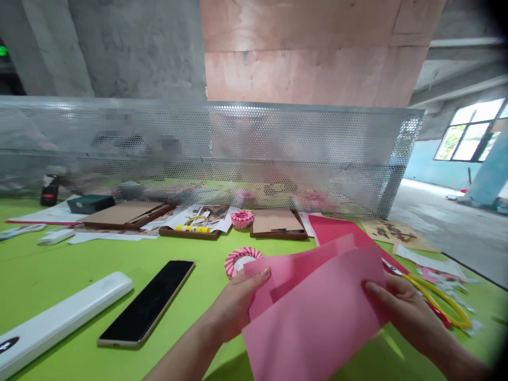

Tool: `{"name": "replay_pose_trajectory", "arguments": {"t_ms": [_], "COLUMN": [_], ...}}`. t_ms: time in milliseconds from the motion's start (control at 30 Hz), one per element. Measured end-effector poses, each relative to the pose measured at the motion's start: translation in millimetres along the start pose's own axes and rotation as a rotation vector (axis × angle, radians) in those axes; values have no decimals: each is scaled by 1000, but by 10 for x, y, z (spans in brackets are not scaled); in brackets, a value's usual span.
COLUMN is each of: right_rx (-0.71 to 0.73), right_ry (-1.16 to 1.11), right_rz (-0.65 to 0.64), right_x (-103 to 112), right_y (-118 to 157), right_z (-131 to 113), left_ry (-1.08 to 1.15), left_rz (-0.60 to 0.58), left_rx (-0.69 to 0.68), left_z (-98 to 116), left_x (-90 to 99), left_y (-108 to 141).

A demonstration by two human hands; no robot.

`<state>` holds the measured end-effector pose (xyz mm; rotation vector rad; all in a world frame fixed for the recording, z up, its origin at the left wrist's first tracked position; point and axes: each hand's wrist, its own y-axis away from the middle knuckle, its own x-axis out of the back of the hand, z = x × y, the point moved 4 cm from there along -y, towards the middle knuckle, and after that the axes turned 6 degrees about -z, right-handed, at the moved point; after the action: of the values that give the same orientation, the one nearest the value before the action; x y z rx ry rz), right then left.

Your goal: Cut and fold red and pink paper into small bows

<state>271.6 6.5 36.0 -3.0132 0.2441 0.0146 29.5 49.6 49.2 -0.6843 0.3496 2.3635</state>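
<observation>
Holding a couple of pink paper sheets (pixel 313 312) up over a lime-green table (pixel 79 254) with both hands, nothing fancy. The left hand (pixel 234 304) pinches the left edge, thumb on top and the other fingers tucked behind the paper, so it's a narrow grip, not spread wide. The right hand (pixel 405 312) does pretty much the same on the right edge, thumb on the front sheet and fingers curled under. The sheets sit a bit offset, and a deeper red sheet (pixel 337 233) shows just behind them, apparently lying on the table, though it's hard to say for sure. Just past the right hand are yellow-handled scissors (pixel 431 299), with paper scraps (pixel 448 280) scattered around them. Near the left hand sits a pink-and-white striped paper ring (pixel 242 262), with a similar ring (pixel 242 218) farther back between a glue stick (pixel 193 228) and a wooden tray (pixel 278 225). Off to the left, a black-screened smartphone (pixel 146 301) lies beside a long white case (pixel 59 317). A perforated metal screen (pixel 206 148) runs along the far side of the table.
</observation>
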Motion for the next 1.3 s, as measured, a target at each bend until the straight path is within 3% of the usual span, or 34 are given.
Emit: {"name": "replay_pose_trajectory", "arguments": {"t_ms": [133, 333, 600, 767, 900, 1033, 1200, 1300], "right_rx": [-17, 159, 162, 158, 160, 118, -109, -163], "right_ry": [19, 252, 345, 426, 349, 192, -31, -90], "right_rz": [65, 181, 209, 231, 235, 176, -100, -166], "right_x": [5, 16, 93, 155, 162, 124, 55, 30], "right_y": [-84, -198, -228, -229, -191, -147, -244, -359], "right_z": [-69, -24, 155, 190, 200, 79, -89, -101], "left_ry": [-25, 15, 153, -41, -146, -165, -129, -117], "left_rz": [-8, 105, -57, -5, 40, 47, 50, 39], "left_rx": [-83, -63, -137, -158, -133, -141, -97, -56], "left_z": [11, -77, -67, -109, -157, -139, -20, 52], "left_x": [-29, 50, 88, 117, 127, 147, 155, 154], "left_y": [-26, -111, -126, -107, -129, -140, -145, -156]}}
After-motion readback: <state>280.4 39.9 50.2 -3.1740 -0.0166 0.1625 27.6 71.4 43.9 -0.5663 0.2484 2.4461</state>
